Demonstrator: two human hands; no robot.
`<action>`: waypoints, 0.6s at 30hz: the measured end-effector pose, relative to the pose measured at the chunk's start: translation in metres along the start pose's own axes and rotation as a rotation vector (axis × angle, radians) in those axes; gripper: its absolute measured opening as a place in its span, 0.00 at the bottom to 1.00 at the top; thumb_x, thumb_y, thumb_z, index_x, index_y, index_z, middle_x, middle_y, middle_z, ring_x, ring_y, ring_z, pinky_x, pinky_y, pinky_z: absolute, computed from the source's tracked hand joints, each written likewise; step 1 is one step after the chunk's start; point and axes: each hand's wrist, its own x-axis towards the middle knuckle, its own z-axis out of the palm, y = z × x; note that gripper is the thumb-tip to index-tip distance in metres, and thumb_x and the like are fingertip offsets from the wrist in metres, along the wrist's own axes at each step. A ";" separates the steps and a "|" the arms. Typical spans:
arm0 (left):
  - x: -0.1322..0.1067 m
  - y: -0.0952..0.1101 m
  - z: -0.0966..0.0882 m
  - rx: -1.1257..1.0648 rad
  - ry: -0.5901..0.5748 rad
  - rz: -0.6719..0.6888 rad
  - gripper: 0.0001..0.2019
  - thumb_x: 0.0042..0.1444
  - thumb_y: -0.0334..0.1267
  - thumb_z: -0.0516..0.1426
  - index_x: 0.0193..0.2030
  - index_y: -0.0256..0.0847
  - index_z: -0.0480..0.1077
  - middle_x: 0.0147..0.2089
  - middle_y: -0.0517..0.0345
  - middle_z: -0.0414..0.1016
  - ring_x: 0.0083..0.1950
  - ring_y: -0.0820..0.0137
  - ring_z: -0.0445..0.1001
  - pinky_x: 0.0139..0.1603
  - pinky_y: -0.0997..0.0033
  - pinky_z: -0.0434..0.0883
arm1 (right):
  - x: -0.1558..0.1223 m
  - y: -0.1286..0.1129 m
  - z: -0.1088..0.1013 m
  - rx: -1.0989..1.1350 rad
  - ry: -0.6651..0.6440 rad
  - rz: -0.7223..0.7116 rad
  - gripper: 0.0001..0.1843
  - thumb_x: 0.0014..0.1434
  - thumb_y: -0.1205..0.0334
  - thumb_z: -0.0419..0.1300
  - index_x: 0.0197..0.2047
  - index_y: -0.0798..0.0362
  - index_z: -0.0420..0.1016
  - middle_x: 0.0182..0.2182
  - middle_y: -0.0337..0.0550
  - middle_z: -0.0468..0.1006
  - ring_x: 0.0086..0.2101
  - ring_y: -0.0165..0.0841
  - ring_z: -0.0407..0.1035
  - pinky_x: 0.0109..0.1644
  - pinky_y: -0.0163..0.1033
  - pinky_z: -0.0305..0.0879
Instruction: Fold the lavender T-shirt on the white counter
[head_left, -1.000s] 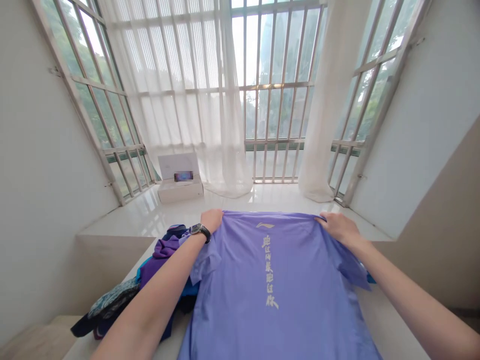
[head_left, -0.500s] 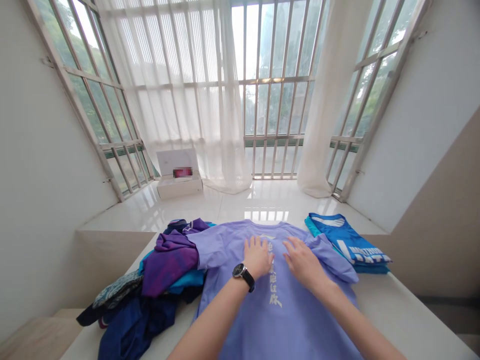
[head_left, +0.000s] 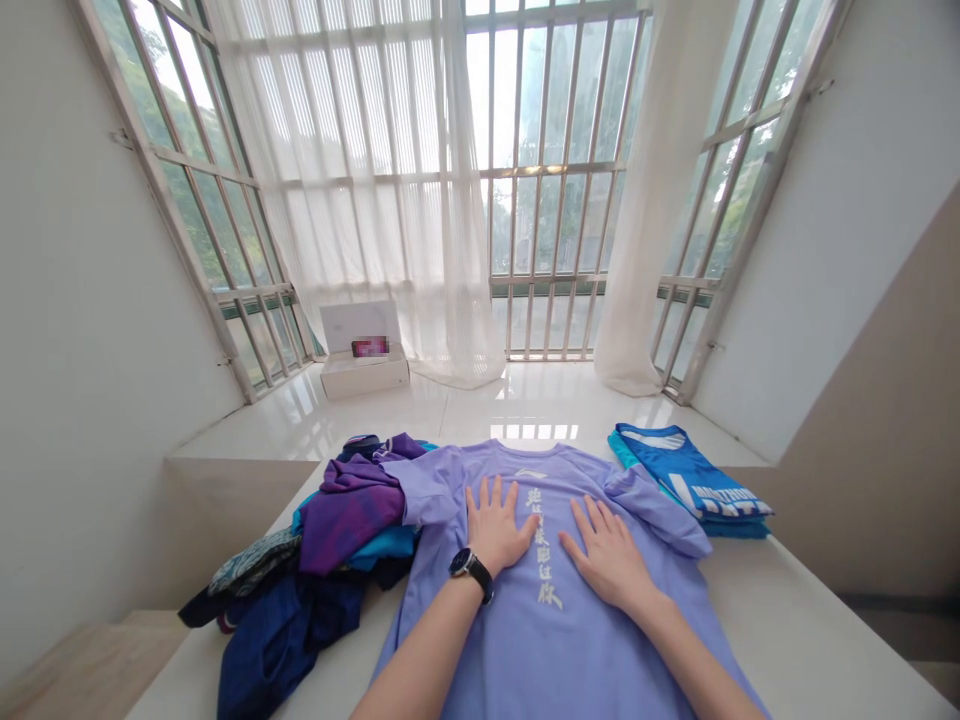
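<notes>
A lavender T-shirt (head_left: 517,650) lies spread on the white surface, neckline at the far end, with a column of white characters down its middle. My left hand (head_left: 499,530), a black watch (head_left: 471,572) at its wrist, rests on the shirt just left of the lettering with fingers spread. On the other side of the characters, my right hand (head_left: 609,555) also lies flat, fingers apart. Neither hand grips the cloth. The shirt's right sleeve (head_left: 664,510) is partly bunched, while its left sleeve (head_left: 427,487) lies out flatter. The lower hem is out of frame.
To the left is a loose heap of purple, teal and navy clothes (head_left: 352,515), touching the shirt's sleeve. A folded stack of blue shirts (head_left: 690,475) sits at the right. Farther back, a white box (head_left: 365,375) stands by the curtain (head_left: 450,340) and barred window.
My hands have moved apart and settled flatter on the shirt, the left one shifting left with its fingers spreading. More of the white lettering shows. The view has shifted slightly.
</notes>
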 end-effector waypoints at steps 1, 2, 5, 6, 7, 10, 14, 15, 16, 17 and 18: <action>-0.001 0.000 0.001 0.001 0.003 -0.001 0.39 0.61 0.66 0.40 0.73 0.47 0.52 0.76 0.48 0.46 0.76 0.47 0.38 0.71 0.35 0.36 | -0.002 0.000 0.001 -0.001 0.008 -0.004 0.39 0.65 0.39 0.43 0.72 0.52 0.52 0.72 0.51 0.50 0.70 0.46 0.44 0.71 0.53 0.41; -0.003 -0.001 0.001 0.005 0.007 0.000 0.39 0.61 0.66 0.39 0.73 0.47 0.52 0.76 0.48 0.46 0.76 0.47 0.38 0.71 0.35 0.36 | -0.004 0.000 0.002 -0.003 0.014 -0.007 0.39 0.65 0.39 0.42 0.72 0.52 0.52 0.72 0.51 0.50 0.70 0.46 0.44 0.71 0.53 0.41; -0.007 -0.002 0.002 0.023 0.014 0.004 0.39 0.62 0.66 0.38 0.73 0.48 0.52 0.76 0.48 0.45 0.76 0.47 0.38 0.71 0.35 0.36 | -0.008 -0.002 0.002 -0.013 0.013 -0.006 0.39 0.65 0.39 0.42 0.72 0.52 0.52 0.72 0.51 0.50 0.70 0.45 0.43 0.71 0.53 0.41; -0.008 -0.002 0.003 0.028 0.015 0.005 0.39 0.62 0.66 0.38 0.73 0.48 0.51 0.76 0.48 0.45 0.76 0.47 0.37 0.71 0.35 0.36 | -0.010 -0.002 0.001 -0.016 0.008 -0.003 0.39 0.65 0.39 0.42 0.72 0.52 0.52 0.72 0.51 0.50 0.70 0.45 0.43 0.72 0.53 0.41; -0.009 -0.002 0.003 0.032 0.015 0.007 0.39 0.62 0.66 0.38 0.73 0.47 0.51 0.76 0.48 0.45 0.76 0.47 0.38 0.71 0.35 0.37 | -0.011 -0.003 0.000 -0.019 0.003 -0.002 0.39 0.65 0.39 0.42 0.72 0.52 0.52 0.72 0.51 0.50 0.70 0.45 0.43 0.72 0.53 0.41; -0.011 -0.002 0.002 0.033 0.023 0.013 0.39 0.62 0.66 0.38 0.73 0.47 0.52 0.76 0.48 0.45 0.76 0.46 0.39 0.71 0.34 0.37 | -0.013 -0.005 -0.002 -0.022 0.002 0.001 0.39 0.65 0.40 0.43 0.72 0.53 0.52 0.72 0.52 0.50 0.70 0.46 0.43 0.71 0.53 0.41; -0.013 -0.001 0.002 0.036 0.028 0.012 0.39 0.62 0.66 0.38 0.73 0.47 0.52 0.76 0.48 0.46 0.76 0.46 0.39 0.71 0.34 0.37 | -0.016 -0.007 -0.004 -0.020 0.004 0.006 0.39 0.65 0.40 0.43 0.72 0.53 0.52 0.72 0.52 0.50 0.70 0.46 0.44 0.72 0.53 0.41; -0.013 -0.001 0.002 0.036 0.028 0.009 0.39 0.62 0.66 0.38 0.73 0.47 0.53 0.76 0.48 0.46 0.76 0.46 0.39 0.71 0.35 0.37 | -0.016 -0.008 -0.004 -0.020 -0.001 0.008 0.39 0.65 0.40 0.43 0.72 0.53 0.52 0.72 0.52 0.50 0.70 0.46 0.44 0.72 0.53 0.41; -0.013 -0.001 0.002 0.033 0.029 0.009 0.39 0.62 0.66 0.39 0.73 0.47 0.53 0.76 0.48 0.46 0.76 0.46 0.39 0.71 0.35 0.37 | -0.016 -0.008 -0.005 -0.020 -0.007 0.009 0.39 0.65 0.40 0.43 0.72 0.53 0.52 0.72 0.52 0.50 0.70 0.46 0.44 0.72 0.53 0.41; -0.013 -0.001 0.002 0.030 0.030 0.009 0.39 0.62 0.66 0.39 0.73 0.47 0.53 0.76 0.48 0.46 0.76 0.46 0.39 0.71 0.35 0.37 | -0.016 -0.008 -0.005 -0.018 -0.012 0.010 0.39 0.65 0.40 0.43 0.72 0.53 0.52 0.72 0.52 0.50 0.70 0.46 0.44 0.72 0.53 0.41; -0.013 -0.002 0.002 0.027 0.031 0.011 0.39 0.62 0.66 0.39 0.73 0.47 0.53 0.76 0.48 0.46 0.76 0.46 0.39 0.71 0.34 0.37 | -0.015 -0.008 -0.005 -0.014 -0.019 0.011 0.39 0.65 0.39 0.43 0.72 0.53 0.52 0.72 0.52 0.50 0.70 0.46 0.44 0.72 0.53 0.41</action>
